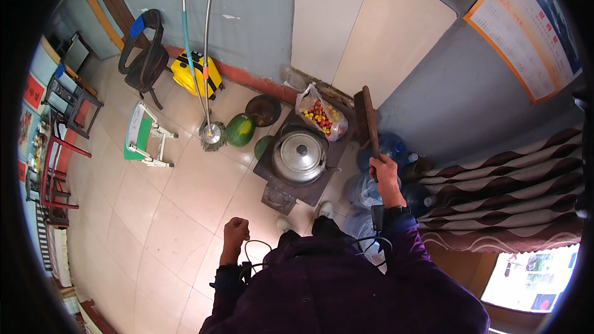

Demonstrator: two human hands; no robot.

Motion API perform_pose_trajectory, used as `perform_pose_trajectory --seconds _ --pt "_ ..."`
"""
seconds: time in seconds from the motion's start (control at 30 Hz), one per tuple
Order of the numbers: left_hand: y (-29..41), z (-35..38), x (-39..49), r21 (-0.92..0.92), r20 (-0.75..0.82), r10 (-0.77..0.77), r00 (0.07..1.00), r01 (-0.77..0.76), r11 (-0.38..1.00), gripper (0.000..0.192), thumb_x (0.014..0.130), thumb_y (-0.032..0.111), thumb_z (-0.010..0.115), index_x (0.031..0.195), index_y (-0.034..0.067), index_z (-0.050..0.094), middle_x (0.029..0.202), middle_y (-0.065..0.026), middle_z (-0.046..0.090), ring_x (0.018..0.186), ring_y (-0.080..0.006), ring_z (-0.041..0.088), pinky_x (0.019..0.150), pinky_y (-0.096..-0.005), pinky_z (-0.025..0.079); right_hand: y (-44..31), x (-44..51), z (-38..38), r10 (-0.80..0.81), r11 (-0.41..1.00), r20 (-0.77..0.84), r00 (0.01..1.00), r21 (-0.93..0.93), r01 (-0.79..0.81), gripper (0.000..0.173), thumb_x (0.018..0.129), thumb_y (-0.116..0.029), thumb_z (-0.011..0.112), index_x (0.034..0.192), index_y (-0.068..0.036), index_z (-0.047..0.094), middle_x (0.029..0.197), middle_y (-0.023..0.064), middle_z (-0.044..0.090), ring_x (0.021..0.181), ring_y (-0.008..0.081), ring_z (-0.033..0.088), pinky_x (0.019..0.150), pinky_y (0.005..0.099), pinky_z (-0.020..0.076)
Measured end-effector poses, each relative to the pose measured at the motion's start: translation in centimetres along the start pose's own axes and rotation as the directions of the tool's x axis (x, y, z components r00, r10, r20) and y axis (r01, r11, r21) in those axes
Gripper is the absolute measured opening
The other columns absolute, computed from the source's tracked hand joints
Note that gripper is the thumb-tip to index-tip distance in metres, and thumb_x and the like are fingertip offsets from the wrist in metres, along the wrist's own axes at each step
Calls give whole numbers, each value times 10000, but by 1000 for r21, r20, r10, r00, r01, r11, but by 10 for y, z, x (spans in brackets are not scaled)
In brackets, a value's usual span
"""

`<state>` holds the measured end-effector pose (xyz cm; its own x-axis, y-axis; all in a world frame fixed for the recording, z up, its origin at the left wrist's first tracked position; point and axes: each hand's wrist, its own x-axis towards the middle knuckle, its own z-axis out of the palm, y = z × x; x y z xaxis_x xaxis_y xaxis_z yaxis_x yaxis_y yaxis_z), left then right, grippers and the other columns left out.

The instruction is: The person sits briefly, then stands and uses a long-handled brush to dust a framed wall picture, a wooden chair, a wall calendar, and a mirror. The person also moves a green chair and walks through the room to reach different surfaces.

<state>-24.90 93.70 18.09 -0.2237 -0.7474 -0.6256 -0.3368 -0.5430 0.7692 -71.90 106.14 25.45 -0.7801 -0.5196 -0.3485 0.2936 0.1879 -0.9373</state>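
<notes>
My right hand [385, 177] grips the wooden handle of a bristle brush [367, 118], raised with its dark bristles facing left. Over the floor at the lower middle, my left hand [237, 230] is curled into a fist, and nothing shows in it. Ahead of my feet stands a low dark metal stove [297, 189] with a lidded metal kettle [300, 155] on top. At the stove's far corner sits a clear plastic bag [321, 113] of red and yellow fruit or candies; I cannot tell which.
Large blue water bottles [392, 146] and clear plastic bags [364, 190] crowd the right side beside a patterned curtain [506, 176]. Left of the stove are a watermelon [240, 130], a round dark pan [263, 111] and mops [213, 133]. A green folding chair [141, 137] and yellow suitcase [197, 74] stand farther left.
</notes>
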Motion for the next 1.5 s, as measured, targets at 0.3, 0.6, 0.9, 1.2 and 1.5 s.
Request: perform_pose_trajectory --seconds 0.3,0.6,0.9,1.2,1.5 --pt "5 -1 -3 -74 -52 41 998 -44 996 144 896 129 638 895 -12 610 636 -62 589 494 -139 560 462 -269 455 5 14 32 87 993 -60 994 81 -82 101 865 -116 660 834 -34 609 658 13 537 491 119 484 446 290 365" --pt "45 60 2 37 22 -19 1000 18 999 158 902 139 647 849 -5 606 619 -56 581 500 -139 559 470 -280 451 0 0 79 -8 959 543 840 -233 159 402 860 -127 714 1228 10 623 756 -3 605 591 74 512 523 256 399" --pt "107 111 11 23 226 20 974 -26 999 228 960 218 633 932 -8 646 676 -45 603 575 -129 585 550 -269 482 24 -15 96 256 859 865 433 -408 308 551 837 -190 766 1332 -35 580 1148 135 685 1018 177 630 910 327 506" --pt "118 101 -4 -2 294 -51 954 54 999 338 1025 294 546 1064 -32 624 768 -69 645 675 -168 649 638 -295 535 17 -24 127 215 846 947 237 -302 439 576 796 -226 721 1330 -67 576 1127 131 676 1027 236 634 902 356 489" --pt "109 41 19 -119 221 -13 975 41 992 511 1035 451 471 871 -2 639 688 -92 631 619 -192 624 594 -308 505 11 -45 193 261 789 954 151 -301 536 603 815 -221 714 1377 -89 540 1159 138 673 1044 249 642 912 368 490"
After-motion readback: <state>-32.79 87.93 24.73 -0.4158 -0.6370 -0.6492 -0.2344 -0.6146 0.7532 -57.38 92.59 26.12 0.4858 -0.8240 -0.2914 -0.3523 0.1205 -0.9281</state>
